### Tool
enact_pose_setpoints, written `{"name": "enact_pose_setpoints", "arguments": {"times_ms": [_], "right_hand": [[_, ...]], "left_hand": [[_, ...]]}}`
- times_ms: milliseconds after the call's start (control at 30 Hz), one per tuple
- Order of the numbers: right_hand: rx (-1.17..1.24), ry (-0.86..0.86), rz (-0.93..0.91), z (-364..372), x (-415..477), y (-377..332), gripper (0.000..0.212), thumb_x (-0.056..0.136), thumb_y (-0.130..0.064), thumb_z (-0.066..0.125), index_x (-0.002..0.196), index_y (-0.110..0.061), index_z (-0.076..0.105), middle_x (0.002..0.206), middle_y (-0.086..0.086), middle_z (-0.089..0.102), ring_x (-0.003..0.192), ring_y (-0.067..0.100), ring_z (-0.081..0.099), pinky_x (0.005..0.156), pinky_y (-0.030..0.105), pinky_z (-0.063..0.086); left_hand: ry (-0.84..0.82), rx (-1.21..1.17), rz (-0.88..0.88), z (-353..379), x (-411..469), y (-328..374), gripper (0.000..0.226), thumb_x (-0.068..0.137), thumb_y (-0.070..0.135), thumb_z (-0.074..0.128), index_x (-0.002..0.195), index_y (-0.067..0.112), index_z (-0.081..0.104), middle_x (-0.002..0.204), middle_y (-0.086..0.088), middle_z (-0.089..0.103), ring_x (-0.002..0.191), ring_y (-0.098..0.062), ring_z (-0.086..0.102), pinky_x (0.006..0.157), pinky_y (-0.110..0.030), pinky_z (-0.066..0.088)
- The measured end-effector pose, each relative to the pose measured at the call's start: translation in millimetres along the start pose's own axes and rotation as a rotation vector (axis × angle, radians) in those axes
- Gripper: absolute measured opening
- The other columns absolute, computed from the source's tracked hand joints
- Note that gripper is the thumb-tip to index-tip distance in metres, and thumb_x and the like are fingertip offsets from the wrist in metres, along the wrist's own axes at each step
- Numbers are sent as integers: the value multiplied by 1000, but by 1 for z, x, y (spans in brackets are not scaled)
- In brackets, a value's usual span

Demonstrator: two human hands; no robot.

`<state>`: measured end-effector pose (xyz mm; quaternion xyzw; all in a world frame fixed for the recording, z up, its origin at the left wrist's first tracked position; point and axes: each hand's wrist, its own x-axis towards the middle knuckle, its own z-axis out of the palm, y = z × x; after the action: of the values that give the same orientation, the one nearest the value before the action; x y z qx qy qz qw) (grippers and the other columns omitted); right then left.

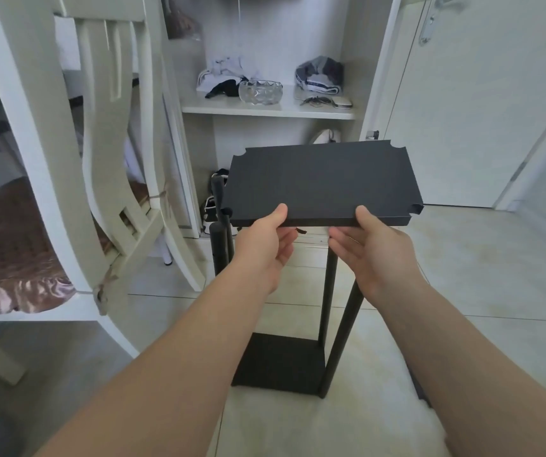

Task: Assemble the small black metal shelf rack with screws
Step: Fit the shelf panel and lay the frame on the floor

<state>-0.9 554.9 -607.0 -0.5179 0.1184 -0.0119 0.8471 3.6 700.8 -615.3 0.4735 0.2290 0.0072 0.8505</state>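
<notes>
No legible text (the waistband (318,84) print blurs).

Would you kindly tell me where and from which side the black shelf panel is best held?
The black shelf panel is probably best taken by its near long edge, from the person's side, thumbs on top, fingers underneath, as the left hand and right hand do. It is flat, thin and roughly level, and this leaves the notched corners free, likely for the posts.
</notes>
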Motion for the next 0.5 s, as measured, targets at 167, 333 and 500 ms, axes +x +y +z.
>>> {"name": "enact_pose_setpoints", "arguments": {"times_ms": [167,333,500], "right_hand": [[-33,0,-6,1,-6,3,19,101,-19,61,111,-3,63,91,16,77,83,25,77,65,28,62],[-60,23,-10,0,-13,4,17,99,-20,64,107,-5,64,89,17,77,81,26,77,64,29,62],[-108,59,-42,-2,-16,4,16,97,-20,66,102,-6,64,84,17,77,79,26,77,62,28,62]], "left_hand": [[17,-44,-12,-7,-5,-4,20,92,29,72,107,18,67,87,-1,76,76,-12,72,67,-25,57],[80,-74,46,-9,-10,-9,35,91,27,74,119,10,61,94,-10,76,65,-13,73,56,-23,56],[51,-93,18,-9,-11,-12,37,92,24,73,122,7,61,96,-12,74,63,-13,73,59,-25,58]]}}
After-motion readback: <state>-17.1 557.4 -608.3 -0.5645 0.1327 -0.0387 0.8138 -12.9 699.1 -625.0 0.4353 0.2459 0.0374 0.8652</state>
